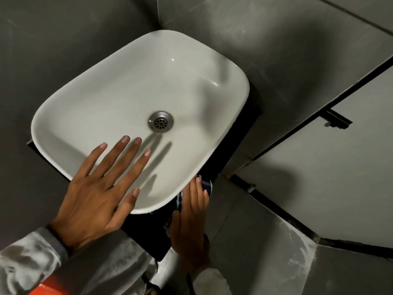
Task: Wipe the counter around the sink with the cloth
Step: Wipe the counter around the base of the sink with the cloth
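Observation:
A white vessel sink [102,99] with a metal drain [160,121] sits on a narrow black counter [146,233]. My left hand [100,192] hovers flat over the sink's near rim, fingers spread, holding nothing. My right hand [190,218] lies lower, at the sink's near right corner, pressing a dark blue checked cloth [207,185] against the counter. Most of the cloth is hidden beneath the hand and the sink's rim.
Grey tiled walls [63,39] close in behind and left of the sink. A pale partition panel [340,177] with black edging and a metal bracket [337,121] stands to the right. Grey floor tiles [265,252] lie below.

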Demonstrator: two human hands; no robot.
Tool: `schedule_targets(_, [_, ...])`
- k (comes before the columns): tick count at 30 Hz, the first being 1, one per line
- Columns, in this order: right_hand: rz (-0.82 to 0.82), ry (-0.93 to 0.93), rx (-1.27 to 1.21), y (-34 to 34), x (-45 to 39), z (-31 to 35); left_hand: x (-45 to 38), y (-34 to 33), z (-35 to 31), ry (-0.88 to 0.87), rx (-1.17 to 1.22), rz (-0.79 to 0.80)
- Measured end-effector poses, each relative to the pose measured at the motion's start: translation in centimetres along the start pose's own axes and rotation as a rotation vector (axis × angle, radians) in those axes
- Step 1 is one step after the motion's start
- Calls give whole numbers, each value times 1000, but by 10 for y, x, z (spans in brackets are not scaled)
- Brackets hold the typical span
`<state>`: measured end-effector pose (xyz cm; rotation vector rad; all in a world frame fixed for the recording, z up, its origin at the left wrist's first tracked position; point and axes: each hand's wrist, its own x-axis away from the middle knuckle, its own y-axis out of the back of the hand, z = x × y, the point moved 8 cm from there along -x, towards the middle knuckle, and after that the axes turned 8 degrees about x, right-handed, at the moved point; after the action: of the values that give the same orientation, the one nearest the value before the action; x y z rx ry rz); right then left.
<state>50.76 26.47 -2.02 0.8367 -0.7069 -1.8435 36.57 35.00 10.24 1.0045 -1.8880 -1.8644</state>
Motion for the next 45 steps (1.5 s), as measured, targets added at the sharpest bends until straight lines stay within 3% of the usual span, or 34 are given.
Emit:
schedule_targets(3, [14,-25,88,8,-58,-41,-1,-1,2,-18,-14,17])
schedule_targets(9, [299,-128,207,29,-205,-151,-3,-3,7,-19,-11,44])
schedule_targets(13, [350,-98,347,48,-258,-168,-3,-3,8,-12,-3,44])
schedule_targets(16, [327,-80,304,54,-267,-153,-2,-2,8,-10,1,25])
schedule_targets(22, [150,-206,224,51,-219,-130,-1,-2,9,-4,-8,-17])
schedule_targets(26, [128,-82,273,30,-155,-100,-1,-4,9,-5,-25,-6])
schedule_targets(35, [137,-173,193,4,-4,13,5,0,9,2,47,-10])
schedule_targets(41, [300,-140,-29,-18,73,91,60,27,11,201,376,-152])
schedule_targets(45, [426,-305,-379,-40,83,118,139,48,32,347,322,-223])
